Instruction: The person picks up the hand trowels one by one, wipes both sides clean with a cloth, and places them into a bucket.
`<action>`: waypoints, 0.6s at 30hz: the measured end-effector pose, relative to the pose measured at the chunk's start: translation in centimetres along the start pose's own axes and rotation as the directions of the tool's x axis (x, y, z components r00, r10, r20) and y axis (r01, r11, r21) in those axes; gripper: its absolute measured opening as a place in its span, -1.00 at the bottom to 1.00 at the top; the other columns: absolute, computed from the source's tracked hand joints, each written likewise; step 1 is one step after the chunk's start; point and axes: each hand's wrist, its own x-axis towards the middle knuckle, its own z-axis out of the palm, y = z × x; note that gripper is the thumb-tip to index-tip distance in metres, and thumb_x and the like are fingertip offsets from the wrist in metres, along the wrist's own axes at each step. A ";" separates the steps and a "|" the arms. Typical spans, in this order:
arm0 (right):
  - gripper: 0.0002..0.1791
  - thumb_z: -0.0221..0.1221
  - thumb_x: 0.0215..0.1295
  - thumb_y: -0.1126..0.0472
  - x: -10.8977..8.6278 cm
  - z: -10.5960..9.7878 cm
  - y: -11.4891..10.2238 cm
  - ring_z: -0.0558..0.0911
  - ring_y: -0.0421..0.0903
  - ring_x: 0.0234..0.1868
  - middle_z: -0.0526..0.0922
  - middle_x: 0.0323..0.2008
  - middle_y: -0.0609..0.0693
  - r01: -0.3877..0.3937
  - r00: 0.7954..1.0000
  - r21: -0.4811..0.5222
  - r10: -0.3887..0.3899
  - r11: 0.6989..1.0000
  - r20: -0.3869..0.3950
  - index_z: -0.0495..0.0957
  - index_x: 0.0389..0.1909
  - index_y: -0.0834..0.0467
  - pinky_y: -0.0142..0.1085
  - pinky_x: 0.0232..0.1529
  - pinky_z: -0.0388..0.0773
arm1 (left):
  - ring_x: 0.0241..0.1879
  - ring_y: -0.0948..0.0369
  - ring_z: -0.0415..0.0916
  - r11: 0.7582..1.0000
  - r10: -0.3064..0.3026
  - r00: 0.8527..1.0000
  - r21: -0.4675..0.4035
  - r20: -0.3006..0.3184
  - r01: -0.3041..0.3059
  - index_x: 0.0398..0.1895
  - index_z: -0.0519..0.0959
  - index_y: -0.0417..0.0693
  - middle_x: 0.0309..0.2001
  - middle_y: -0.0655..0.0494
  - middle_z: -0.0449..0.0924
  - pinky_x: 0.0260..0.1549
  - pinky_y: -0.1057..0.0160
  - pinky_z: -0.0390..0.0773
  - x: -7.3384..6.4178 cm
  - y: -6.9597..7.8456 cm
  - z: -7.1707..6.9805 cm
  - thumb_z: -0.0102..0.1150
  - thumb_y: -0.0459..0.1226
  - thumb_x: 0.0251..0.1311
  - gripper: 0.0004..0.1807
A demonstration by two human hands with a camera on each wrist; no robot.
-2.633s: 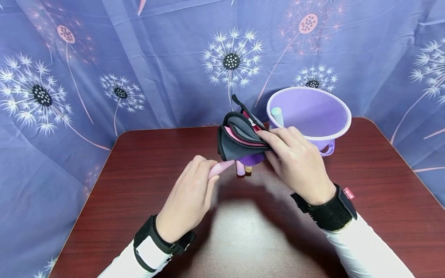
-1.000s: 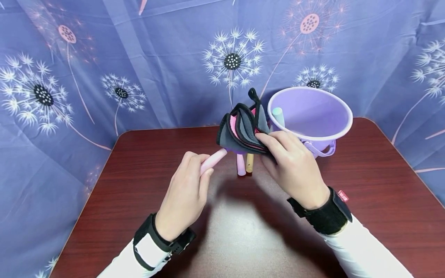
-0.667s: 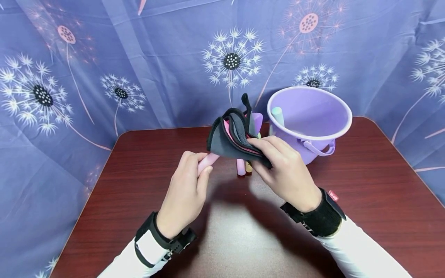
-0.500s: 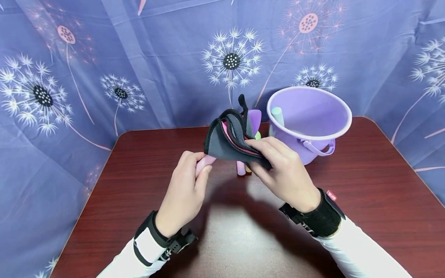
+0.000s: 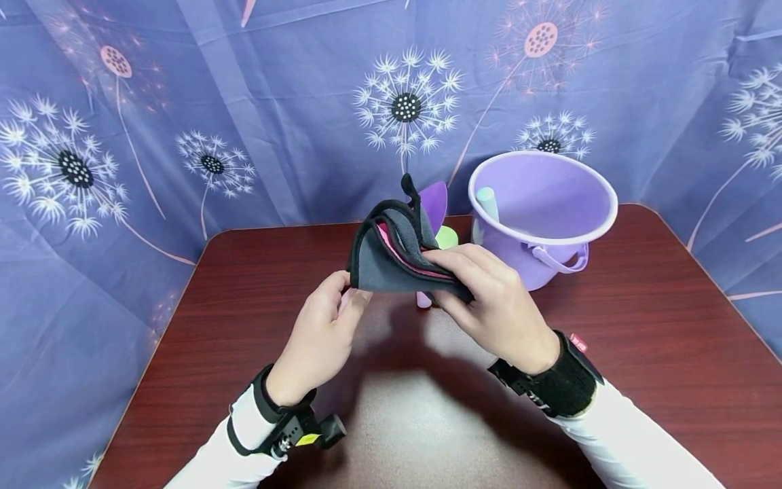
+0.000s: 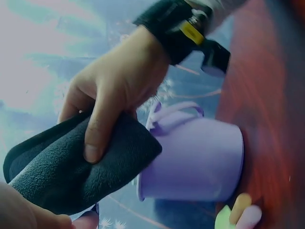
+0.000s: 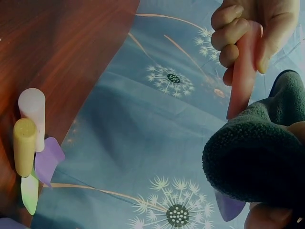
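Note:
My left hand (image 5: pixel 318 333) grips the pink handle (image 7: pixel 244 76) of a toy shovel, held up over the table. Grey, black-edged cloth (image 5: pixel 391 261) with pink showing in its folds covers the shovel's middle. My right hand (image 5: pixel 497 305) pinches that cloth round it, thumb pressed on the outside in the left wrist view. The shovel's purple blade (image 5: pixel 434 202) sticks out behind the cloth. Beyond, on the table, lie more toy tools: a pink handle (image 7: pixel 33 114), a yellow handle (image 7: pixel 25 147) and a light green blade (image 5: pixel 447 237), partly hidden in the head view.
A lilac bucket (image 5: pixel 544 261) stands at the back right, its carrying handle hanging down in front. A pale teal handle (image 5: pixel 487 204) leans inside its rim. Behind the brown table (image 5: pixel 263 272) hangs a blue curtain (image 5: pixel 293 136) with a dandelion print.
The cloth has shifted left and down along the shovel, up to my left fingers, hiding most of the handle in the head view. The purple blade has come out behind it.

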 end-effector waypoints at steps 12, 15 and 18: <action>-0.58 0.28 0.20 0.35 0.0 0.0 0.1 0.57 -0.09 -0.03 0.63 -0.08 0.01 0.001 1.000 0.004 -0.001 1.000 0.007 0.59 0.12 0.21 -0.29 0.04 0.41 | -0.60 0.19 0.02 0.917 -0.034 0.979 -0.383 0.199 0.110 -0.21 0.46 -0.17 -0.60 0.03 0.06 -0.55 0.30 0.10 0.5 0.0 0.1 -0.16 -0.34 0.51 -0.83; -0.57 0.28 0.19 0.36 0.0 -0.2 0.1 0.57 -0.07 -0.02 0.63 -0.07 0.02 0.002 1.000 -0.002 -0.002 1.000 0.003 0.59 0.12 0.22 -0.28 0.05 0.41 | -0.60 0.18 -0.02 0.864 -0.017 0.974 -0.487 0.227 0.128 -0.34 0.35 -0.27 -0.59 0.02 0.02 -0.58 0.29 0.03 0.6 0.0 0.1 -0.15 -0.25 0.56 -0.70; -0.57 0.29 0.18 0.37 0.1 -0.3 0.2 0.57 -0.05 -0.03 0.63 -0.07 0.04 0.010 1.000 -0.015 -0.010 1.000 -0.008 0.60 0.11 0.23 -0.27 0.05 0.42 | -0.58 0.19 -0.03 0.809 0.000 0.968 -0.569 0.252 0.148 -0.44 0.21 -0.29 -0.56 0.00 0.05 -0.60 0.26 -0.03 0.7 -0.1 0.1 -0.12 -0.17 0.55 -0.58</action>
